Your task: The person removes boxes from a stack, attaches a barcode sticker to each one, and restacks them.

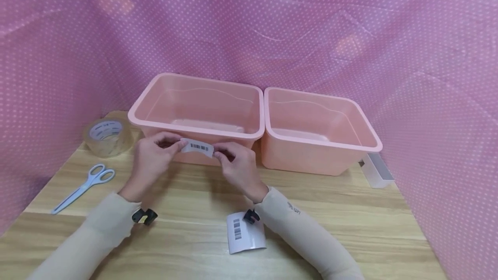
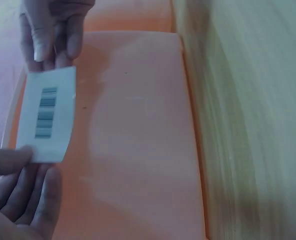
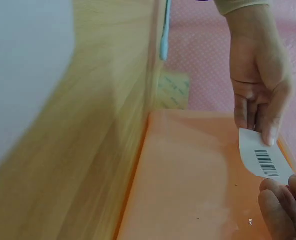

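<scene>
A small white barcode label (image 1: 197,146) is stretched between both hands in front of the left pink bin (image 1: 194,131). My left hand (image 1: 153,157) pinches its left end between thumb and fingers. At the other end, my right hand (image 1: 238,165) pinches it the same way. In the left wrist view the label (image 2: 46,117) bows slightly, its printed side outward, and overlaps the bin's front wall (image 2: 133,135). From the right wrist, the label (image 3: 264,157) shows one curved edge, close over the bin wall (image 3: 188,175).
A second pink bin (image 1: 311,157) stands right beside the first. Blue scissors (image 1: 87,185) and a roll of clear tape (image 1: 108,138) lie at left. Another barcode sheet (image 1: 245,239) rests under the right sleeve. A white box (image 1: 376,171) sits behind the right bin's corner.
</scene>
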`<state>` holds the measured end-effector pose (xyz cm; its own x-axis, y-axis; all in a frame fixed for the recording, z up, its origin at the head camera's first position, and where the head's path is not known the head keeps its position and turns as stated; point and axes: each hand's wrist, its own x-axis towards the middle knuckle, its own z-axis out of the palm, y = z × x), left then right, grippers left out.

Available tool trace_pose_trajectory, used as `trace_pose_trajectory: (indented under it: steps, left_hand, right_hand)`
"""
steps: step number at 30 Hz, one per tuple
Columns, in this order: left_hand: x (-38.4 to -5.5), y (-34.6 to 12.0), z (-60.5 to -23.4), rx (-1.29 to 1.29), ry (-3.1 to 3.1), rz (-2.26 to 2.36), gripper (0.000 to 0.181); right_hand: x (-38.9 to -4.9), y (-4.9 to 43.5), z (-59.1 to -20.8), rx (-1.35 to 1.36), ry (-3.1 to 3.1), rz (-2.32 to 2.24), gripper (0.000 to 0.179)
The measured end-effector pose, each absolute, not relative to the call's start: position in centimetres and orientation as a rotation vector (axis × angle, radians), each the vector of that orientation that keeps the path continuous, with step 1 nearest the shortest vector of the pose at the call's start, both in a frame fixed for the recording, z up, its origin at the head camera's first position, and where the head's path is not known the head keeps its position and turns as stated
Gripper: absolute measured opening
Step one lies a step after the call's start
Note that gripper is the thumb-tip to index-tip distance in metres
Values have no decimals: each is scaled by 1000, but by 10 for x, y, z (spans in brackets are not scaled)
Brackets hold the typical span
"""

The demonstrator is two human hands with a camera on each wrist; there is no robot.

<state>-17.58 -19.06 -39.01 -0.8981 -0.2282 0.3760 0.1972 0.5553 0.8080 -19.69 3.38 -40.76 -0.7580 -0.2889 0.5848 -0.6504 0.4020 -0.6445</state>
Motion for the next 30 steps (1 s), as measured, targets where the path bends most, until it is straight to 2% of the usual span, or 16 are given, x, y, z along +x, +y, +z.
trace_pose_trajectory:
  steps: [4, 12, 21, 30]
  left_hand:
    - [-177, -185, -392, 44, -2255, -1294, 17]
    - [-182, -181, -399, 75, -2197, -1282, 16]
    - [-186, -182, -404, 79, -2157, -1280, 13]
    - [-188, -181, -407, 45, -2134, -1256, 12]
  right_hand:
    - [-197, 33, -408, 813, -2254, 1338, 19]
    - [-198, 34, -410, 786, -2264, 1355, 14]
    - [-198, 35, -407, 872, -2341, 1252, 18]
    - [-198, 31, -400, 1140, -2505, 1447, 41]
